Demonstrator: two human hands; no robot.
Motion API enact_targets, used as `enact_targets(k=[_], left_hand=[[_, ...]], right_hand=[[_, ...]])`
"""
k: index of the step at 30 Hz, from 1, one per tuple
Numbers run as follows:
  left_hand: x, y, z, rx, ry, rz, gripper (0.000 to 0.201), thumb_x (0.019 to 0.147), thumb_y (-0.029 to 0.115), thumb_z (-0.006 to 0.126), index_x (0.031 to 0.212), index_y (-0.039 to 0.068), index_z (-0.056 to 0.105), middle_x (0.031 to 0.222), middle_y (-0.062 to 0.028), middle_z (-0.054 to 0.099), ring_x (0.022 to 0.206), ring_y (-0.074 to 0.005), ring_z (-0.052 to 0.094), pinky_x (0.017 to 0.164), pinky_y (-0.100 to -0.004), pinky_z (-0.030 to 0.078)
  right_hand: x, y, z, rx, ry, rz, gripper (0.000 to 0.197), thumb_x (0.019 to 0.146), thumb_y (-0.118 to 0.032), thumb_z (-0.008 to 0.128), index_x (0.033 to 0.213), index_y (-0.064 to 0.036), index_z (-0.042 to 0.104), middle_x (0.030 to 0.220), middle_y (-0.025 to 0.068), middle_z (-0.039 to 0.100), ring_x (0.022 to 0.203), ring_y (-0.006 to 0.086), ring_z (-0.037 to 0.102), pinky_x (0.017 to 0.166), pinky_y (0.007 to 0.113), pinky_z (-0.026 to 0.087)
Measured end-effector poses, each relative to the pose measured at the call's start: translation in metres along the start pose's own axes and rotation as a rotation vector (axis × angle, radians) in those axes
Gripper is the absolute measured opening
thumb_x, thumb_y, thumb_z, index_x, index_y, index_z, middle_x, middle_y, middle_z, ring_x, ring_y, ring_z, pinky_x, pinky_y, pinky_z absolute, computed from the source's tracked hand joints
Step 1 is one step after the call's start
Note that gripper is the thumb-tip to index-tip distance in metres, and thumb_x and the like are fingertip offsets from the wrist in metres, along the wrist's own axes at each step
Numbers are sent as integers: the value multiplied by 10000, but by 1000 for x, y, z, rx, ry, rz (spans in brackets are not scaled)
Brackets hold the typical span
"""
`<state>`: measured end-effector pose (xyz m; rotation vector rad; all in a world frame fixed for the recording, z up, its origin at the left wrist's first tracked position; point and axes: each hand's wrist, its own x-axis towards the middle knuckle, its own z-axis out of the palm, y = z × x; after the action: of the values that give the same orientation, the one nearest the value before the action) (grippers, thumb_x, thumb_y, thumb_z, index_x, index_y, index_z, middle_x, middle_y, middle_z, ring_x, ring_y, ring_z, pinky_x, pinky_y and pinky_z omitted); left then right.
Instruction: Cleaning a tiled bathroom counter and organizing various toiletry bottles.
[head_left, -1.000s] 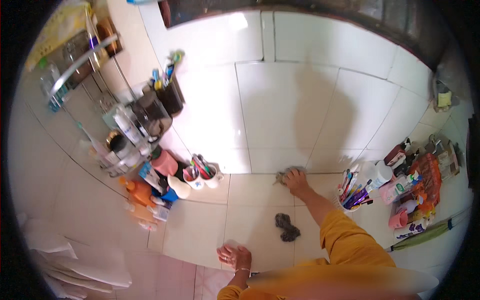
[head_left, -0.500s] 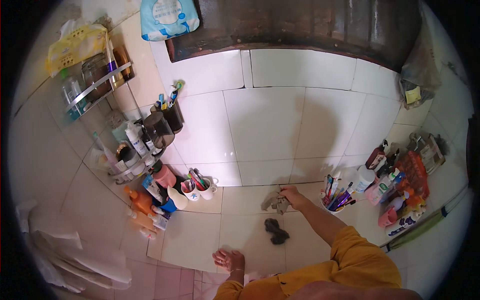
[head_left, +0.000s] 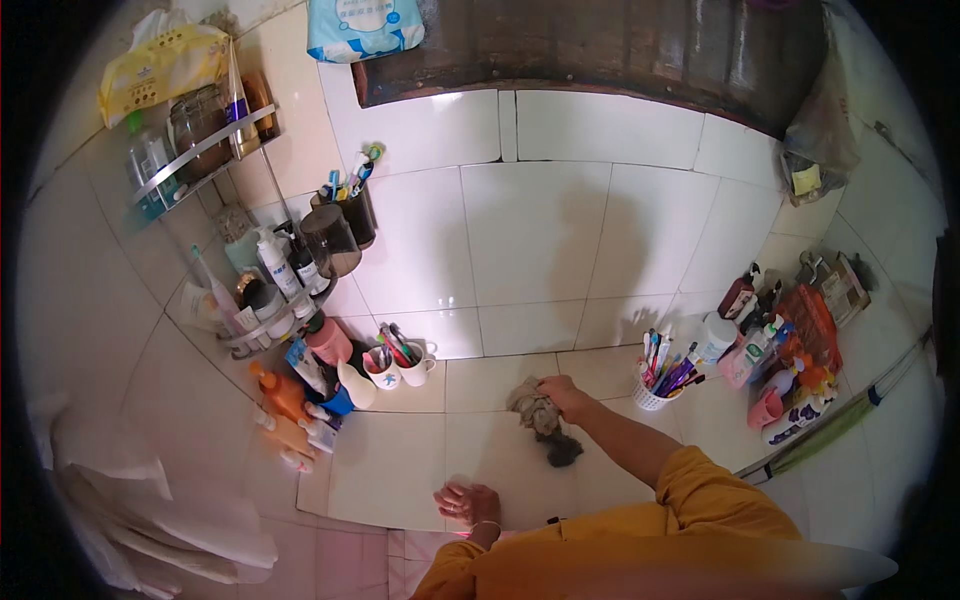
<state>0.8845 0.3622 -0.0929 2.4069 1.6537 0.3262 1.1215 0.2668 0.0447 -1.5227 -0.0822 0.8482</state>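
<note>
Our right hand grips the grey-beige cloth on the tiled ledge, its fingers closed on the right side of the fabric. The cloth lies crumpled a little out from the back wall, and its near end meets a dark fuzzy clump; we cannot tell whether it overlaps the clump or only touches it. Our left hand rests by the ledge's front edge with its fingers bent, and we cannot tell whether they press together or stand apart. To the right of the cloth we have a white basket of slender items; to its left, two white mugs stand side by side.
</note>
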Motion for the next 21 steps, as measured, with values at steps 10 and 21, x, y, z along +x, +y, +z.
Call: enact_targets(k=[10,21], left_hand=[[3,0,7,-46,-156,-25,471,693,300,531,1006,-15,372,995,-148,384,1193,-345,275,934,-500,227],[-4,8,14,60,141,-44,620,664,302,582,1182,29,379,1225,-145,406,1250,-336,286,1013,-464,211]], right_hand=[[-6,4,27,91,-51,-18,268,781,-56,572,1030,40,592,926,101,606,828,184,588,680,303,498],[-142,-444,3,-643,597,-1791,315,788,-212,546,1058,-63,608,941,144,631,869,264,611,791,363,473]])
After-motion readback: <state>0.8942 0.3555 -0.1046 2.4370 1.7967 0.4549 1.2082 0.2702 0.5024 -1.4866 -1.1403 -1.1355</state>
